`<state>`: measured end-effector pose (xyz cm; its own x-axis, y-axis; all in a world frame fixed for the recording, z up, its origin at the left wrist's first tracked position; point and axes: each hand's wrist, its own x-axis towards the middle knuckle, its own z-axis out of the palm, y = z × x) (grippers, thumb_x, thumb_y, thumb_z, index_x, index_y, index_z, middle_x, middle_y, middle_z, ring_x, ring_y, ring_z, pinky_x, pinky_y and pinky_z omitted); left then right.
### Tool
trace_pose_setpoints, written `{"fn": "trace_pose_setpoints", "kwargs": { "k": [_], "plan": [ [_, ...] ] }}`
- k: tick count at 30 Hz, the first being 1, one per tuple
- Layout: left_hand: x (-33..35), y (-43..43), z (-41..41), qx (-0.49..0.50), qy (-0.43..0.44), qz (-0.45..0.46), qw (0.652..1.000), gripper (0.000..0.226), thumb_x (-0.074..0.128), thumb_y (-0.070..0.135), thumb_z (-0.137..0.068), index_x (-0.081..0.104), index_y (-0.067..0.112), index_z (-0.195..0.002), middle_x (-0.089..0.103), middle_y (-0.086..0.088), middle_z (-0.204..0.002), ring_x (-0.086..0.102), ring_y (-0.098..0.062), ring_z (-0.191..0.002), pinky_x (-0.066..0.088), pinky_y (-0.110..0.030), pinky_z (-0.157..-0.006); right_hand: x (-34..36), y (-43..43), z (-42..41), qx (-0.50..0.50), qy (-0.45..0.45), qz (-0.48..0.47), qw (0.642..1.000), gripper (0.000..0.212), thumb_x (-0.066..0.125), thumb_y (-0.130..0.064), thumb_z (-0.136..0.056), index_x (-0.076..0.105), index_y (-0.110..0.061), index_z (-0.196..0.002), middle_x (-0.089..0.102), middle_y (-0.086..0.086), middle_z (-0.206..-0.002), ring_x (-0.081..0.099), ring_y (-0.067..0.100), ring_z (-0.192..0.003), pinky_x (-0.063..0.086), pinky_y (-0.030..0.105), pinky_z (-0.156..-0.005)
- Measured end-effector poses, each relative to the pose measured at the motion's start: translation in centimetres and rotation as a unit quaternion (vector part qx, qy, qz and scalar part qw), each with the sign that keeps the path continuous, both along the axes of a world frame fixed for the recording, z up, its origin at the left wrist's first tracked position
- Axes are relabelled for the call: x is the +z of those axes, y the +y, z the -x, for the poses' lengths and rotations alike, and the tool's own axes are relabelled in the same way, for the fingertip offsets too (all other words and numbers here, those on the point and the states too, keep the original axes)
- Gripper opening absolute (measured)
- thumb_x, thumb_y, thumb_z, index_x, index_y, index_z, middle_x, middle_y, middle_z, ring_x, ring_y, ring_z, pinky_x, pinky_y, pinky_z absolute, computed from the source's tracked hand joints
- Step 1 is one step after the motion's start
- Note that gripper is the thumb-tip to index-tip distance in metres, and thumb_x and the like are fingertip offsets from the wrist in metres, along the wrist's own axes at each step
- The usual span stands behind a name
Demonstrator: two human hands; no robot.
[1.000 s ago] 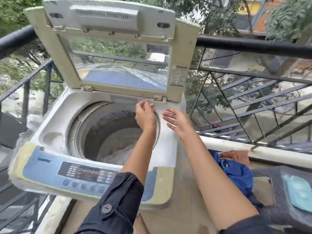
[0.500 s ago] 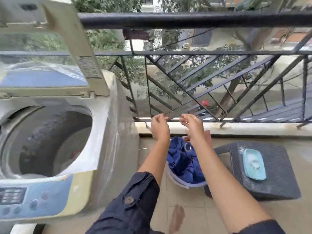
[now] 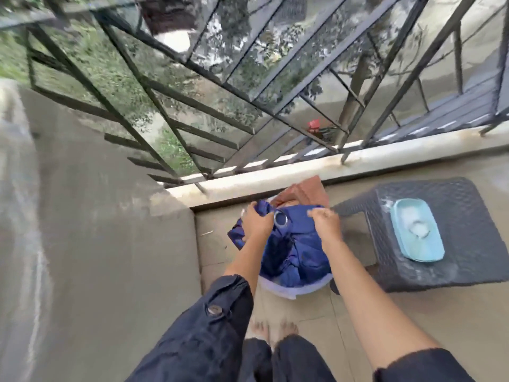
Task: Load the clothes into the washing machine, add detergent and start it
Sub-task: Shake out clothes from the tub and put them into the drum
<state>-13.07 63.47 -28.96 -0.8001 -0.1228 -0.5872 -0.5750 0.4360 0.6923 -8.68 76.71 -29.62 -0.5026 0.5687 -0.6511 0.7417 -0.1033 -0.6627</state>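
A blue cloth with a metal eyelet (image 3: pixel 296 244) fills a pale laundry basket (image 3: pixel 292 290) on the balcony floor. Behind it lies a brown cloth (image 3: pixel 303 191). My left hand (image 3: pixel 256 220) grips the blue cloth at its left top edge. My right hand (image 3: pixel 325 223) grips the same cloth at its right top edge. The grey side wall of the washing machine (image 3: pixel 96 244) fills the left of the view; its drum and lid are out of sight.
A dark woven stool (image 3: pixel 454 263) stands right of the basket and carries a light blue dish with white detergent (image 3: pixel 417 232). A black metal railing (image 3: pixel 248 92) on a low kerb (image 3: pixel 303 166) closes off the balcony behind. My bare feet (image 3: pixel 275 329) stand near the basket.
My view has swung from the machine's open drum down to the basket. Both hands have dropped from above the basket and closed on the blue cloth.
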Motion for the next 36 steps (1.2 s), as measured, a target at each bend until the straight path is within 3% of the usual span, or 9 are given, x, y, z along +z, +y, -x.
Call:
{"fn": "trace_pose_setpoints", "kwargs": {
  "k": [2, 4, 7, 12, 16, 21, 24, 30, 36],
  "plan": [
    [-4.3, 0.8, 0.3, -0.047, -0.03, 0.03, 0.998, 0.045, 0.069, 0.029, -0.082, 0.05, 0.028, -0.122, 0.053, -0.008, -0.128, 0.043, -0.03, -0.129, 0.034, -0.044, -0.106, -4.8, 0.7, -0.4, 0.015, -0.031, -0.019, 0.999, 0.028, 0.065, -0.015, -0.082, 0.066, 0.005, -0.101, 0.067, 0.021, -0.105, 0.057, 0.023, -0.09, 0.041, 0.032, -0.076],
    [-8.1, 1.7, 0.4, -0.092, -0.107, 0.073, 0.987, 0.088, 0.066, 0.045, -0.082, 0.013, 0.028, -0.15, 0.007, -0.012, -0.159, 0.011, -0.035, -0.146, 0.019, -0.054, -0.113, -9.2, 1.0, -1.0, 0.011, -0.057, -0.023, 0.998, 0.046, 0.073, -0.022, -0.076, 0.062, -0.003, -0.116, 0.063, 0.014, -0.121, 0.057, 0.028, -0.109, 0.043, 0.034, -0.09],
    [-13.5, 2.5, 0.2, -0.174, -0.139, 0.12, 0.968, 0.094, 0.057, 0.06, -0.082, -0.002, 0.035, -0.15, -0.024, -0.011, -0.156, -0.015, -0.041, -0.144, 0.009, -0.059, -0.113, -15.1, 1.0, -1.8, 0.017, -0.083, 0.011, 0.996, 0.087, 0.08, -0.039, -0.069, 0.038, -0.013, -0.141, 0.04, 0.013, -0.146, 0.04, 0.03, -0.133, 0.036, 0.041, -0.107],
    [-21.4, 3.5, -0.4, -0.206, -0.107, 0.137, 0.963, 0.079, 0.051, 0.061, -0.085, 0.016, 0.033, -0.15, -0.024, -0.005, -0.157, -0.014, -0.044, -0.143, 0.016, -0.065, -0.108, -21.6, 0.5, -1.2, -0.011, -0.115, 0.034, 0.993, 0.12, 0.08, -0.054, -0.061, 0.003, -0.031, -0.15, -0.006, 0.011, -0.159, 0.004, 0.038, -0.145, 0.016, 0.052, -0.117],
    [-23.4, 4.4, -0.1, -0.168, -0.068, 0.136, 0.974, 0.056, 0.045, 0.048, -0.094, 0.039, 0.017, -0.14, 0.01, -0.006, -0.158, 0.016, -0.04, -0.142, 0.027, -0.057, -0.108, -23.8, -0.1, -0.9, -0.019, -0.154, -0.068, 0.985, 0.099, 0.079, -0.047, -0.066, 0.021, -0.027, -0.143, 0.012, 0.012, -0.153, 0.021, 0.044, -0.137, 0.032, 0.051, -0.104],
    [-21.9, 3.5, -0.3, -0.092, -0.018, 0.076, 0.993, 0.043, 0.042, 0.039, -0.097, 0.051, 0.004, -0.12, 0.053, -0.017, -0.129, 0.049, -0.036, -0.12, 0.037, -0.04, -0.095, -23.1, 0.5, -1.8, -0.04, -0.115, -0.128, 0.984, 0.048, 0.071, -0.031, -0.081, 0.051, -0.017, -0.122, 0.048, 0.016, -0.134, 0.05, 0.041, -0.117, 0.044, 0.044, -0.089],
    [-19.1, 3.7, -1.7, -0.08, -0.03, 0.042, 0.995, 0.045, 0.038, 0.042, -0.099, 0.05, 0.003, -0.118, 0.056, -0.017, -0.124, 0.051, -0.036, -0.117, 0.038, -0.04, -0.092, -20.4, 0.0, -2.1, -0.08, -0.088, -0.112, 0.987, 0.03, 0.062, -0.026, -0.088, 0.059, -0.015, -0.116, 0.061, 0.015, -0.123, 0.055, 0.038, -0.111, 0.045, 0.041, -0.086],
    [-12.0, 3.7, -2.3, -0.081, -0.005, 0.028, 0.996, 0.055, 0.037, 0.043, -0.099, 0.041, 0.005, -0.138, 0.047, -0.014, -0.142, 0.043, -0.032, -0.13, 0.034, -0.036, -0.101, -14.0, -0.3, -2.8, -0.09, -0.06, -0.09, 0.99, 0.036, 0.054, -0.034, -0.089, 0.062, -0.014, -0.118, 0.061, 0.011, -0.125, 0.055, 0.035, -0.111, 0.044, 0.041, -0.088],
    [-4.1, 4.2, -1.9, -0.063, 0.049, 0.065, 0.995, 0.047, 0.041, 0.047, -0.096, 0.057, 0.003, -0.101, 0.063, -0.015, -0.111, 0.055, -0.033, -0.108, 0.032, -0.031, -0.076, -5.4, 0.2, -2.5, -0.128, 0.007, -0.054, 0.99, 0.021, 0.054, -0.032, -0.085, 0.055, -0.018, -0.069, 0.055, 0.005, -0.082, 0.048, 0.027, -0.078, 0.035, 0.034, -0.068]
  ]
}}
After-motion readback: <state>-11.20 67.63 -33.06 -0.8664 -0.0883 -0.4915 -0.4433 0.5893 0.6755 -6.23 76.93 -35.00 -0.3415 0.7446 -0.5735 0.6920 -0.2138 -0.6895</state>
